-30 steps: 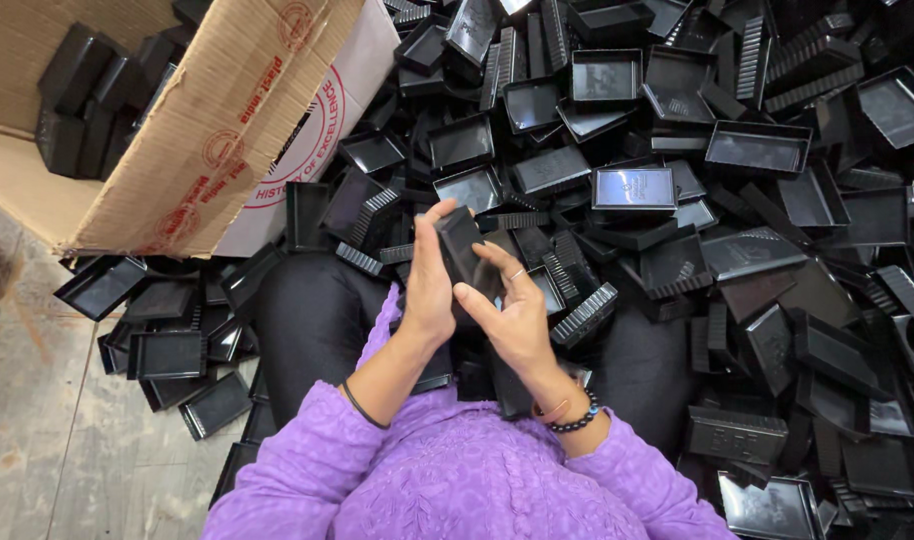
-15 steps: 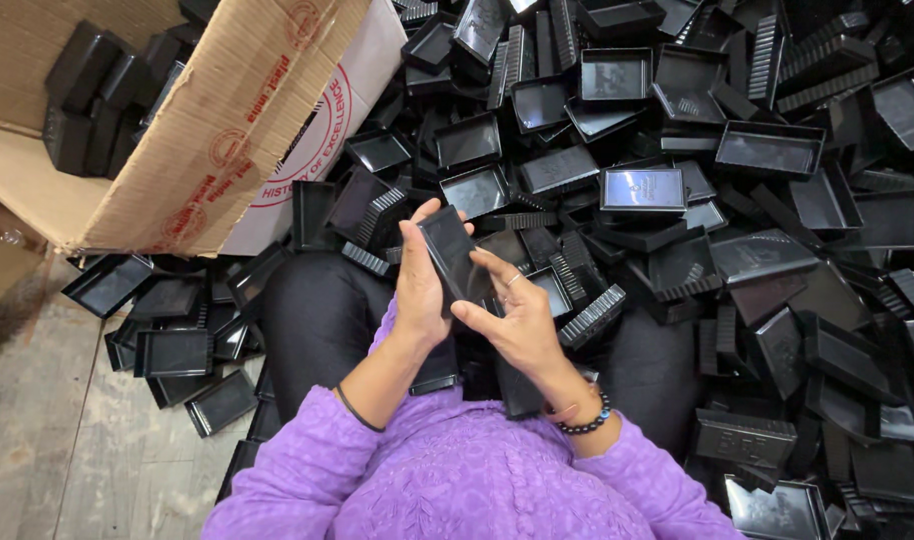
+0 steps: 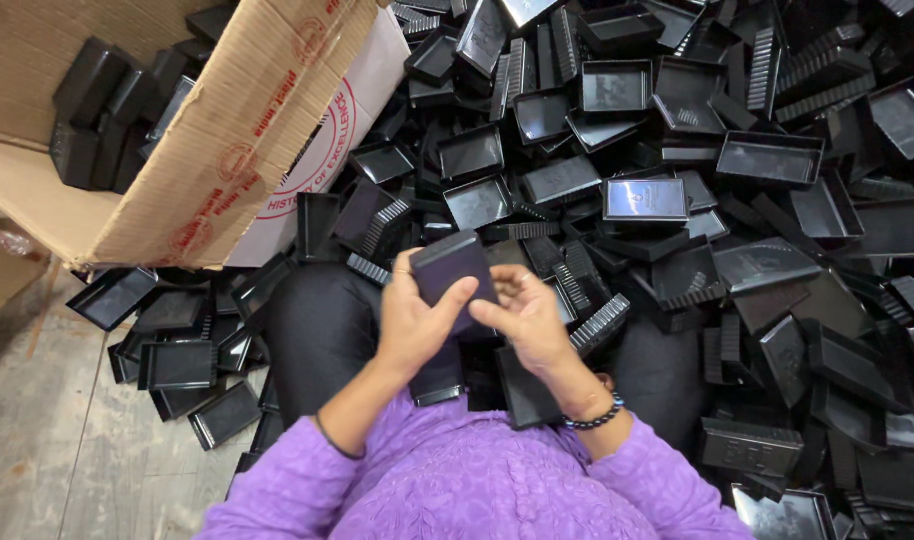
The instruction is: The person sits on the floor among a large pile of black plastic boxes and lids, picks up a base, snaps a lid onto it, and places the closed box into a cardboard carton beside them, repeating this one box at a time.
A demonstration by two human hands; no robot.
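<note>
Where two hands (image 3: 422,325) (image 3: 527,318) meet, one black tray (image 3: 452,268).

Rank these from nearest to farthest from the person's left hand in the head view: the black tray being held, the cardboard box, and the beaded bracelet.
1. The black tray, gripped by the left hand itself.
2. The beaded bracelet, on the right wrist, to the lower right.
3. The cardboard box, upper left, beyond the dark-clothed knee.

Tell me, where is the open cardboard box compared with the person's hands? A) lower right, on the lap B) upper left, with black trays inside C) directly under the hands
B: the cardboard box lies at upper left of both hands, the left hand and right hand, with black trays inside.
</note>
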